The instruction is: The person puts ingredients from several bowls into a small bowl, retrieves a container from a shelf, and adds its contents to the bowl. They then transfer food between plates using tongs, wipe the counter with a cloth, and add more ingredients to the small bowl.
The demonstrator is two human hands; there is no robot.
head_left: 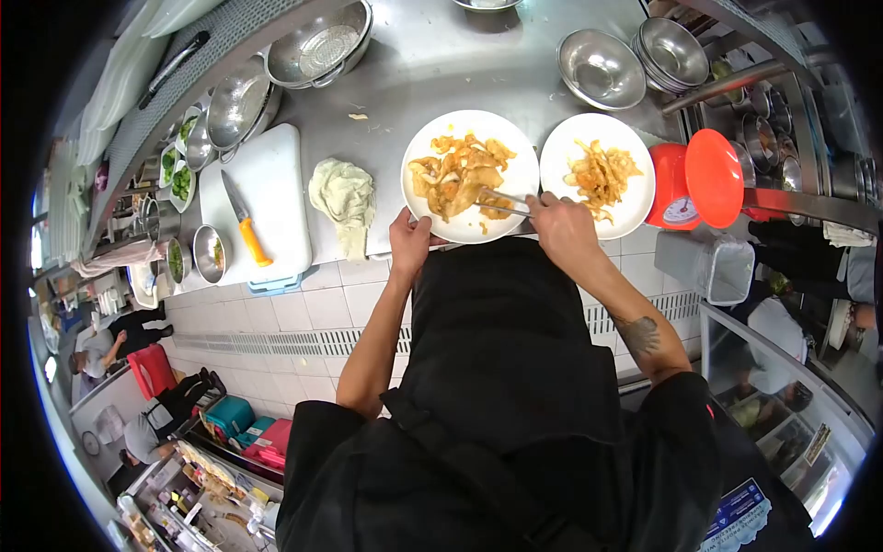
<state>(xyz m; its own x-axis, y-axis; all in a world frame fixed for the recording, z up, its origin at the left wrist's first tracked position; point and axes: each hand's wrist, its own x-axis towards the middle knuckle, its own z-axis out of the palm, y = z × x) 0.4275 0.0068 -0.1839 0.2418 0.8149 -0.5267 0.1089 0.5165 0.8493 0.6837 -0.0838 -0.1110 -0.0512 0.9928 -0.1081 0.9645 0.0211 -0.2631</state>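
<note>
My left hand (411, 243) grips the near-left rim of a white plate (418, 147), fingers closed on its edge. Fried, golden-brown pieces of food (460, 175) are heaped on that plate. My right hand (563, 225) is wrapped round thin metal tongs (506, 202), whose tips reach into the food. Just to the right, a second white plate (602, 129) carries a smaller heap of similar pieces (602, 177); my right hand is over its near-left edge. Left of the plates lies a crumpled pale cloth (342, 198).
A white cutting board (280, 184) bears an orange-handled knife (244, 221). Metal bowls (602, 69) and colanders (322, 46) stand toward the back. A red kitchen scale (670, 189) is beside the right plate. Other people (97, 345) are farther off at the left and right.
</note>
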